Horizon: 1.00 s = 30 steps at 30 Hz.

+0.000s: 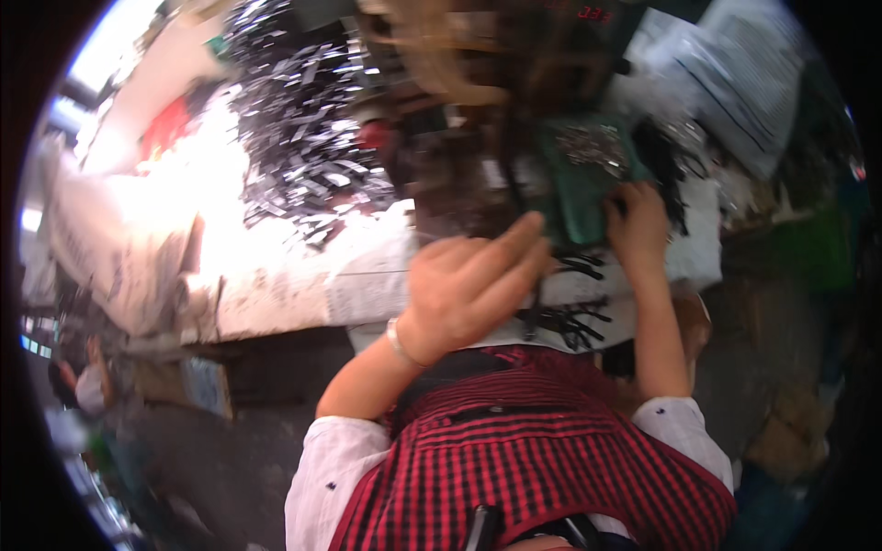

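Observation:
My left hand, with a bracelet at the wrist, is raised over the front of the worktable. Its fingers stretch toward the right and are slightly blurred; the thumb is hidden, and nothing shows in the hand. My right hand is at the right side of a green tray, its fingers bent together; what they pinch, if anything, is too small to make out. Small shiny metal pieces lie in the far part of the tray. Thin black strips lie on the table between my hands, close to my body.
A large heap of glossy black pieces covers the table's left side. A dark machine, blurred, stands ahead. Clear plastic bags are at the far right. A whitish sack stands left. Another person is at the far left.

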Each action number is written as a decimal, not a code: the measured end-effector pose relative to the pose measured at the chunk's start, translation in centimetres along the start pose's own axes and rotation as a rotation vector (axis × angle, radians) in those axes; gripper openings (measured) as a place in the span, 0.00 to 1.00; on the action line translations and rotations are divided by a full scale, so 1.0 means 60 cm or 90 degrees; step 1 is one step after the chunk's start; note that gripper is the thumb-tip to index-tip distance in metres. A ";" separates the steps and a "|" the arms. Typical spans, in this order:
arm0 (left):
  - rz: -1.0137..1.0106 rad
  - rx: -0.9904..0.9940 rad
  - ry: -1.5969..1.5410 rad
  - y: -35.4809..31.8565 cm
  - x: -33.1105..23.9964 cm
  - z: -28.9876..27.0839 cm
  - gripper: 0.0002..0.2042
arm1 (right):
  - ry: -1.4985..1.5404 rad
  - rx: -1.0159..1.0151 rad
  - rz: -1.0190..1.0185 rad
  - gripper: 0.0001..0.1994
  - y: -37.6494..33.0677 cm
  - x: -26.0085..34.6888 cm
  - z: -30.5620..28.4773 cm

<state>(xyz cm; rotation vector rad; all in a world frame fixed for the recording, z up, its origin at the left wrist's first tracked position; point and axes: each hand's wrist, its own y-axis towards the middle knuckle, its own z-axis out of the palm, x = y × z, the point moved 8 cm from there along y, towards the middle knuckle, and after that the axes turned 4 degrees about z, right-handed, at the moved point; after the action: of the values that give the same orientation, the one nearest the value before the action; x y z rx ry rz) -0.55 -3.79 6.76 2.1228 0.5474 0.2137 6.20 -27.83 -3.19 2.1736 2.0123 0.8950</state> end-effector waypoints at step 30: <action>-0.558 0.003 0.429 -0.443 0.525 -0.249 0.10 | 0.187 -0.139 0.141 0.08 -0.093 -0.092 -0.046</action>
<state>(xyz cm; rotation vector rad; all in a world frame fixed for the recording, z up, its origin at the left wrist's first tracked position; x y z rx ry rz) 14.11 34.81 -7.97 1.5881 1.7923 0.4142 0.05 -33.02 -5.21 2.2792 1.6956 1.4655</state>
